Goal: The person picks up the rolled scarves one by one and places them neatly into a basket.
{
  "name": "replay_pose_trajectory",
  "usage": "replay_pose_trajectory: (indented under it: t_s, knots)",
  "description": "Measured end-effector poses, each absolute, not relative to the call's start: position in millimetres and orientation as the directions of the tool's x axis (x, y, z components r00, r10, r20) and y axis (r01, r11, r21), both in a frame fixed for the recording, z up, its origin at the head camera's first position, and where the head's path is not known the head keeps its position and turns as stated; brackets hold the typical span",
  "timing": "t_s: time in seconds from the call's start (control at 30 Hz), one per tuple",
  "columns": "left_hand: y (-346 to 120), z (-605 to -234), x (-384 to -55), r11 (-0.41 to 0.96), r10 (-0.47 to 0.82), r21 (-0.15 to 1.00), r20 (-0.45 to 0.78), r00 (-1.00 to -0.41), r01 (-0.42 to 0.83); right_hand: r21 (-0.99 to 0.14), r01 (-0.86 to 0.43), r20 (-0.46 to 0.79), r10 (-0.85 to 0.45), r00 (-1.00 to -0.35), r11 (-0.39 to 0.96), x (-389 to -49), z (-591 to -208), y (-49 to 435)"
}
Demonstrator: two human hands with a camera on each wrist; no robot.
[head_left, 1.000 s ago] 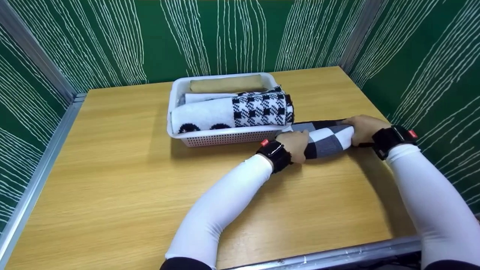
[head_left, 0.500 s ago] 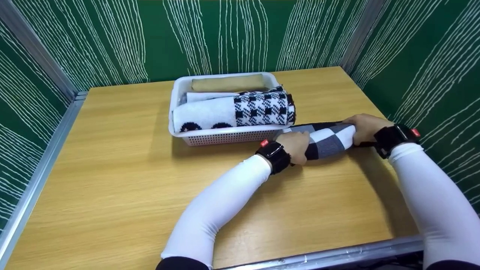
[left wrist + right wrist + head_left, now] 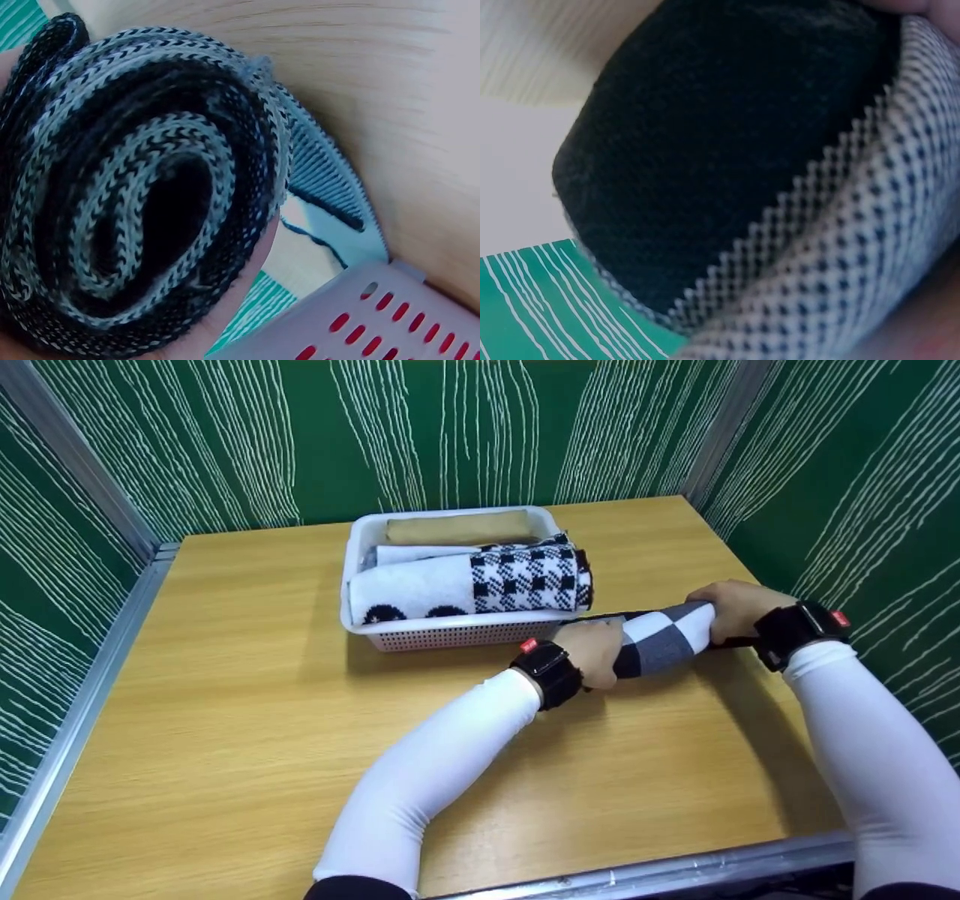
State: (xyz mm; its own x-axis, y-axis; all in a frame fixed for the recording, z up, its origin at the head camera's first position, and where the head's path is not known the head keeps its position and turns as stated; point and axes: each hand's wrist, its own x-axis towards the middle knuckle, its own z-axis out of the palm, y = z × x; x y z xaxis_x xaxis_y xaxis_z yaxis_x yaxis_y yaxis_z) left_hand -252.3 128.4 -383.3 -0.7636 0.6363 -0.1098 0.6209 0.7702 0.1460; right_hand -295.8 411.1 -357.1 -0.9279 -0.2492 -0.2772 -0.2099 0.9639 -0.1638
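Observation:
A rolled knitted scarf (image 3: 664,645) in black, white and grey checks lies near the right of the basket, with both hands around it. My left hand (image 3: 591,651) grips its left end, my right hand (image 3: 739,607) its right end. A flat part of the scarf shows behind the roll as a dark strip. In the left wrist view the end of the scarf (image 3: 247,150) shows a spiral of several layers, with fingers behind it. In the right wrist view the scarf (image 3: 727,150) fills most of the frame, its dark inner side framed by a speckled edge.
A white perforated basket (image 3: 465,639) stands just left of the roll. It holds a black-and-white patterned roll (image 3: 525,581), a white cloth behind it and a tan roll (image 3: 457,526). Green walls (image 3: 480,442) border the wooden table (image 3: 262,697) at the back and sides.
My right hand has shifted slightly up and right at the scarf's right end. The roll has turned a little, and less of the flat part shows behind it. Both hands keep their grip.

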Motion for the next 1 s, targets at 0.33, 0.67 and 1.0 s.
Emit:
replay_pose_trajectory:
  t_s: [0.33,0.67,1.0]
  knots:
    - [123,-369,-247,0.769,0.637,0.169,-0.126,-0.761,0.616,-0.147,-0.237,-0.256,-0.269,-0.929,0.960,-295,-343,408]
    - [120,-358,-245,0.773,0.633,0.146,-0.108,-0.767,0.617,-0.117,-0.285,-0.231,-0.305,-0.924,0.951,-292,-329,401]
    - [111,-339,-238,0.769,0.639,0.091,-0.099,-0.763,0.632,-0.103,-0.324,-0.213,-0.339,-0.916,0.941,-296,-317,394]
